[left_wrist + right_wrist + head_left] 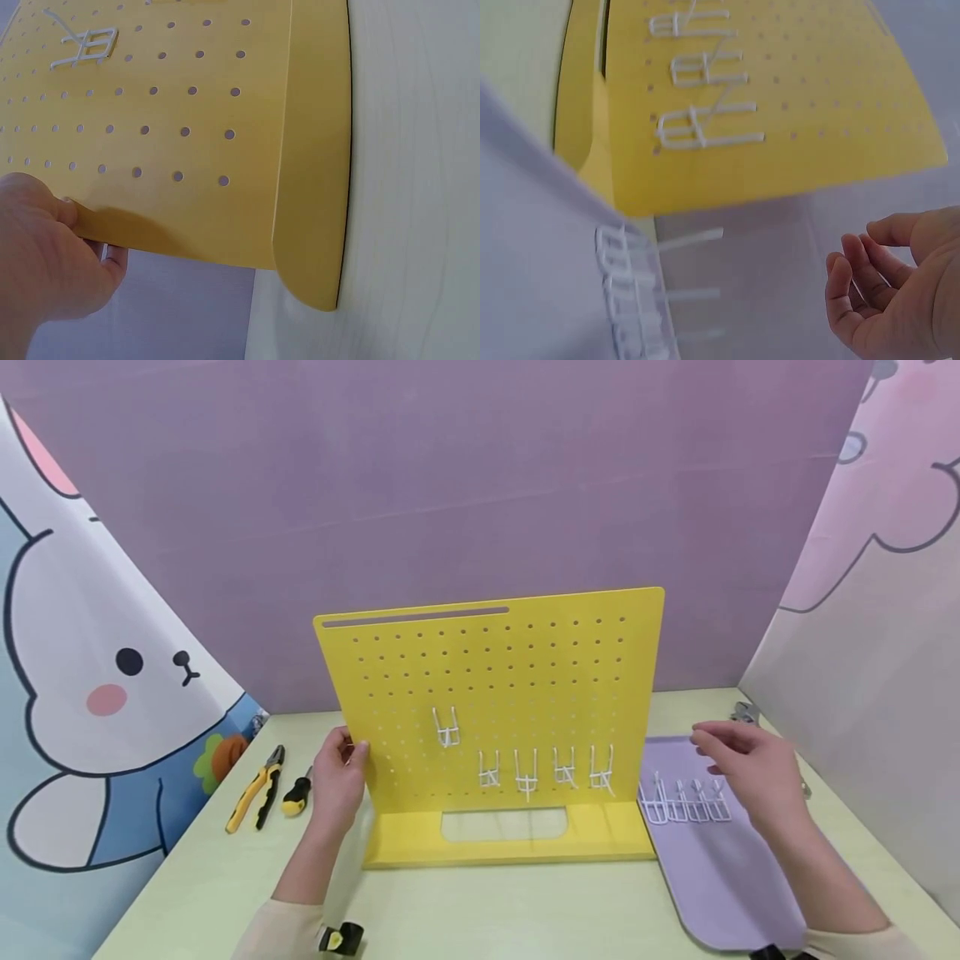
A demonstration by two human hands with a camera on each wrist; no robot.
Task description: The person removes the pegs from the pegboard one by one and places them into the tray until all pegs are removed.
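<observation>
A yellow pegboard (480, 693) stands upright on its flat base. My left hand (337, 781) grips the board's left edge, thumb on the front and fingers behind, as the left wrist view also shows. One white wire hook (447, 735) hangs near the board's middle. Several more white hooks (705, 127) sit in a row lower down toward the right. Above the lilac tray (731, 885) my right hand (757, 768) is raised, its fingers loosely curled around nothing, apart from the board. More white hooks (697, 817) lie lined up along the tray's left side.
Yellow-and-black pliers (272, 770) and a screwdriver (296, 797) lie on the table left of the board. A grey metal object (745, 712), its kind unclear, is behind the tray. A purple backdrop (480, 485) and printed side panels surround the table.
</observation>
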